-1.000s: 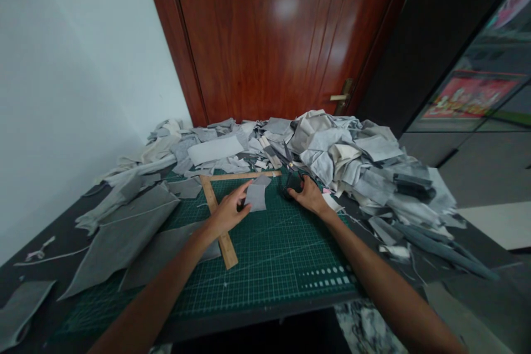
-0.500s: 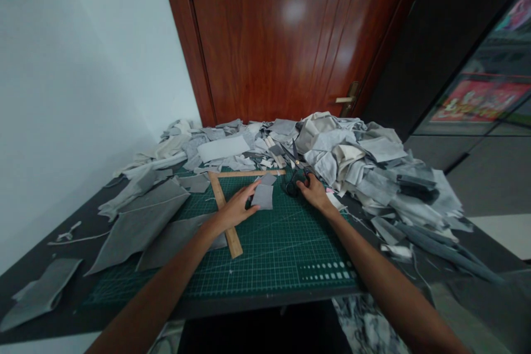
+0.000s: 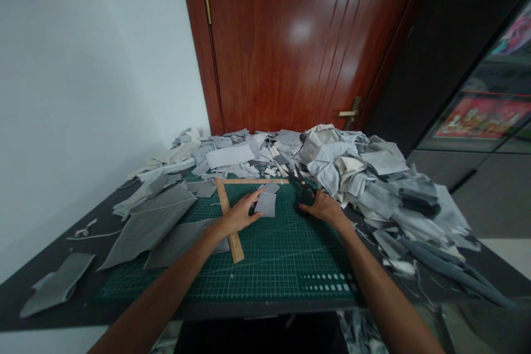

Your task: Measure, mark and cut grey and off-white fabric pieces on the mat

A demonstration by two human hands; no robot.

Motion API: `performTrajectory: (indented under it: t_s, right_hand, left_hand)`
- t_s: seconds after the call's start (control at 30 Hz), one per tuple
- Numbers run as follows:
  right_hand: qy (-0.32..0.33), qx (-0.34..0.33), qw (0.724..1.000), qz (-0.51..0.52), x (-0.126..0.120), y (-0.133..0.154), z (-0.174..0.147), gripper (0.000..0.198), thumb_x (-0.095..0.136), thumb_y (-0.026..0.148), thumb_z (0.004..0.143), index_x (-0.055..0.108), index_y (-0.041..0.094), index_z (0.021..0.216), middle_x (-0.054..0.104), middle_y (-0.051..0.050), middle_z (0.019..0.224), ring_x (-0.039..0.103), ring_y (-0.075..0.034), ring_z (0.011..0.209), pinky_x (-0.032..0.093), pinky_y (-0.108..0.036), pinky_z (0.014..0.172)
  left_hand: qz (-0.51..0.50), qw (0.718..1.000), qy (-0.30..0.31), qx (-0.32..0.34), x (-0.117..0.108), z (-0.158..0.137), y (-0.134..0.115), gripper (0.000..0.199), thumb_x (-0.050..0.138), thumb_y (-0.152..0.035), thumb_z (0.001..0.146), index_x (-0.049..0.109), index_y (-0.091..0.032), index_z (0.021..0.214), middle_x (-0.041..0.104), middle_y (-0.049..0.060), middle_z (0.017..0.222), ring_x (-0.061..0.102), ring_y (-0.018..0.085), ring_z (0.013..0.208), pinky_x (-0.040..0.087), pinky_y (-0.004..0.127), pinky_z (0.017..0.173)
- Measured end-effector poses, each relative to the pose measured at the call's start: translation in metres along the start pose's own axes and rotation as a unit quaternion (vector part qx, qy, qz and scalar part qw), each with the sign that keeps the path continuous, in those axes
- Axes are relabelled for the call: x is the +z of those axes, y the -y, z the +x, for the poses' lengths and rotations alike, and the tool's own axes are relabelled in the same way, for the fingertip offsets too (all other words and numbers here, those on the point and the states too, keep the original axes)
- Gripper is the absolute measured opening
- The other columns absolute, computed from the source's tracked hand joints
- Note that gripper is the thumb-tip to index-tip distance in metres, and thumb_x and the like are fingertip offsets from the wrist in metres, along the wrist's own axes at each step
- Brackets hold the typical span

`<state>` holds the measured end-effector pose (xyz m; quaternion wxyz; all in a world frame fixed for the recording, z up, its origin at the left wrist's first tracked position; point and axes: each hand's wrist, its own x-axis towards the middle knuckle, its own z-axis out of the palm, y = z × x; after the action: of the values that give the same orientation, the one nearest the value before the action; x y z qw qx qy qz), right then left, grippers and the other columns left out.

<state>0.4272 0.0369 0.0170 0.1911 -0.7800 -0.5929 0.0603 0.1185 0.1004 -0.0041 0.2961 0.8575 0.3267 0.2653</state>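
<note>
My left hand (image 3: 241,213) has its fingertips and thumb at the left edge of a small piece of grey fabric (image 3: 266,204), gripping it over the cutting mat. A second small grey scrap (image 3: 272,187) shows just behind that piece. In my right hand (image 3: 326,208) is a pair of black scissors (image 3: 301,181), their blades apart and pointing away to the left. The handles are partly covered by my fingers. A wooden L-shaped ruler (image 3: 235,244) lies on the green cutting mat (image 3: 274,265), beneath my left wrist.
Larger grey fabric pieces (image 3: 149,224) lie to the left. A heap of grey and cream cloth (image 3: 373,171) covers the right side, and more scraps (image 3: 230,156) line the back by the wooden door (image 3: 282,55). A folded grey cloth (image 3: 62,282) rests at the near left.
The camera view has shifted slightly. The scissors have swung leftward and moved a little toward the table in my right hand; my left hand stays at the fabric piece.
</note>
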Motion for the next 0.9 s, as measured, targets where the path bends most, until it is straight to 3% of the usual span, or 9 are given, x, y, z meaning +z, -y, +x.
performTrajectory:
  t_s: [0.2, 0.43, 0.6, 0.9]
  right_hand:
    - [0.050, 0.028, 0.996, -0.071, -0.009, 0.003, -0.003, 0.056, 0.071, 0.053, 0.083, 0.069, 0.008, 0.117, 0.073, -0.026, 0.118, 0.071, -0.036, 0.113, 0.053, -0.040, 0.088]
    - [0.057, 0.011, 0.995, -0.079, -0.008, -0.003, 0.001, 0.038, 0.070, 0.050, 0.085, 0.075, 0.016, 0.100, 0.078, -0.019, 0.103, 0.074, -0.033, 0.101, 0.052, -0.035, 0.077]
    - [0.070, -0.003, 0.995, -0.074, -0.009, -0.003, 0.005, 0.035, 0.065, 0.052, 0.089, 0.075, 0.018, 0.091, 0.078, -0.013, 0.091, 0.075, -0.029, 0.092, 0.050, -0.031, 0.072]
    - [0.111, -0.008, 0.992, -0.052, -0.013, 0.001, 0.006, 0.034, 0.060, 0.046, 0.096, 0.073, 0.015, 0.099, 0.074, -0.008, 0.076, 0.075, -0.024, 0.080, 0.048, -0.028, 0.070]
  left_hand:
    - [-0.002, 1.000, 0.002, 0.000, 0.000, 0.001, -0.001, 0.078, 0.068, -0.027, 0.088, 0.037, -0.024, 0.159, 0.049, 0.015, 0.157, 0.059, 0.031, 0.133, 0.045, 0.049, 0.115]
    - [-0.017, 1.000, -0.001, 0.014, 0.000, 0.000, -0.003, 0.073, 0.070, -0.025, 0.087, 0.044, -0.026, 0.155, 0.058, 0.013, 0.149, 0.062, 0.031, 0.129, 0.047, 0.048, 0.112]
    - [0.005, 1.000, -0.008, 0.028, 0.001, 0.000, -0.006, 0.070, 0.070, -0.021, 0.086, 0.048, -0.026, 0.152, 0.063, 0.012, 0.141, 0.063, 0.031, 0.126, 0.049, 0.046, 0.109]
    - [0.049, 0.998, 0.007, 0.027, 0.001, 0.001, -0.007, 0.067, 0.068, -0.020, 0.089, 0.045, -0.024, 0.152, 0.063, 0.011, 0.140, 0.061, 0.028, 0.128, 0.046, 0.042, 0.111]
